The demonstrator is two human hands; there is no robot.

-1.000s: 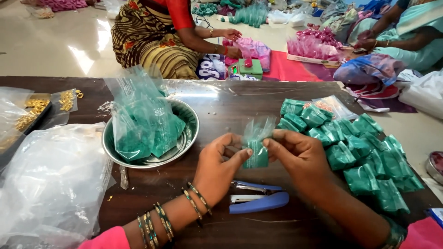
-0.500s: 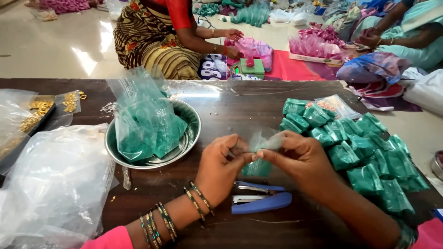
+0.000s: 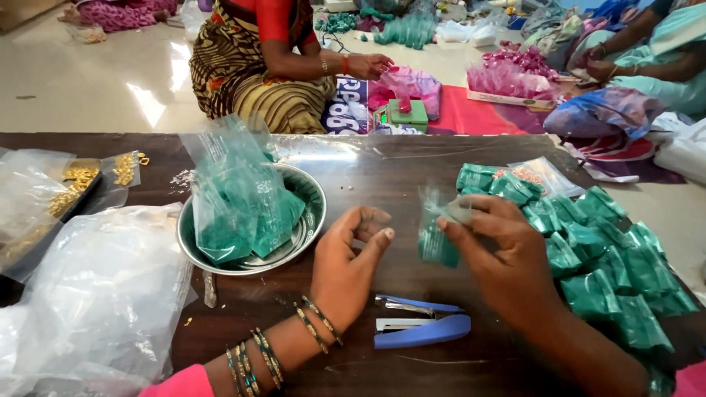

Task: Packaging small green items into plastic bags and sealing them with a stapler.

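Green-filled clear packet (image 3: 439, 239), pinched by right hand (image 3: 507, 257)

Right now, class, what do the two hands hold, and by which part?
The right hand pinches a small green-filled plastic packet by its clear top edge; the left hand holds nothing.

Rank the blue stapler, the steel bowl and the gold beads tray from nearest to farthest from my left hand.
From the left hand:
1. Blue stapler, just below it, toward me.
2. Steel bowl, to its left.
3. Gold beads tray, far left edge.
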